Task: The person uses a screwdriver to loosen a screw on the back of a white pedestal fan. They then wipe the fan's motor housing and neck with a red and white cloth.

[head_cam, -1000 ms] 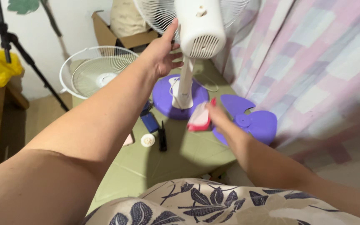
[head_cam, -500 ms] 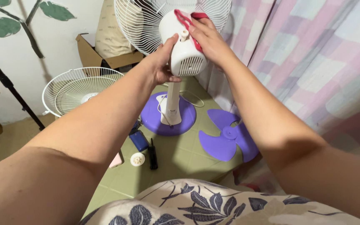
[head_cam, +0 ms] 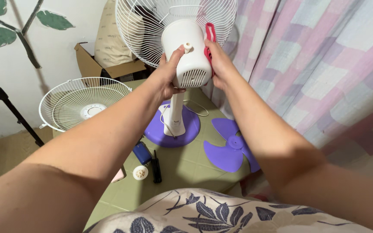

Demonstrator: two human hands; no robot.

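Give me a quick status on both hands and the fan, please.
Left hand gripping the motor housing. Right hand pressing a red cloth to its side. Rear grille on; front grille and blade lie on the table.

My left hand (head_cam: 169, 73) and right hand (head_cam: 219, 64) flanking the fan motor housing (head_cam: 186, 47) at top centre, loose fan guard (head_cam: 83, 103) at left, fan blade (head_cam: 232, 146) right of the fan base (head_cam: 173, 129)

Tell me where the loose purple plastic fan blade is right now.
In the head view, the purple plastic fan blade lies flat on the green table, right of the fan's round purple base, beside the checked curtain.
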